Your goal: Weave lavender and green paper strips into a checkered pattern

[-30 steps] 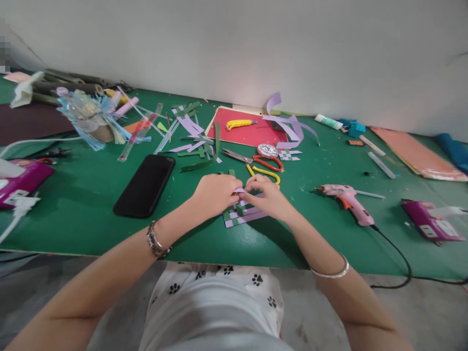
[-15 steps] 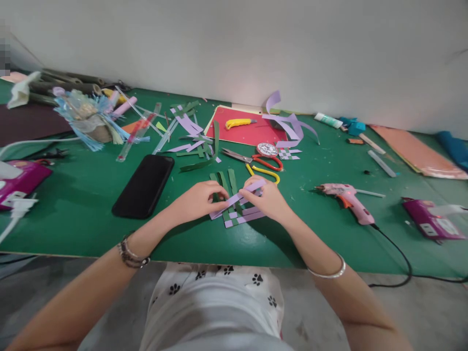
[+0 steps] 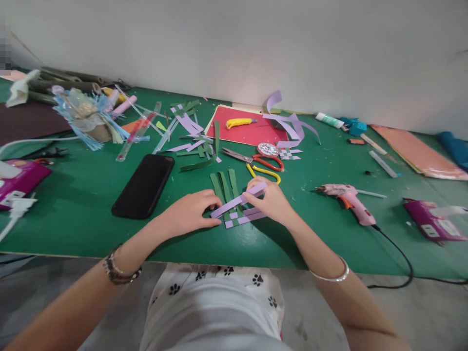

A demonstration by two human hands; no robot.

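A purple paper strip (image 3: 234, 201) lies slantwise across several upright green paper strips (image 3: 224, 186). Below it, purple and green strips are woven into a small checkered piece (image 3: 234, 222) on the table. My right hand (image 3: 271, 200) pinches the upper right end of the slanted strip between thumb and fingers. At the strip's lower left end, my left hand (image 3: 195, 210) rests with thumb and fingers apart, close to or touching the strip. Part of the woven piece is hidden under my right hand.
Beyond my hands lie scissors (image 3: 252, 159), a yellow cutter (image 3: 241, 123) on red paper (image 3: 223, 134), and loose strips (image 3: 186, 122). A black phone (image 3: 144, 187) is at left. Rightward are a pink glue gun (image 3: 345, 197), its cord, and a purple power socket (image 3: 435, 222).
My left hand has moved left and down from beside my right hand, and its fingers have opened. The slanted purple strip and green strip ends have come into view.
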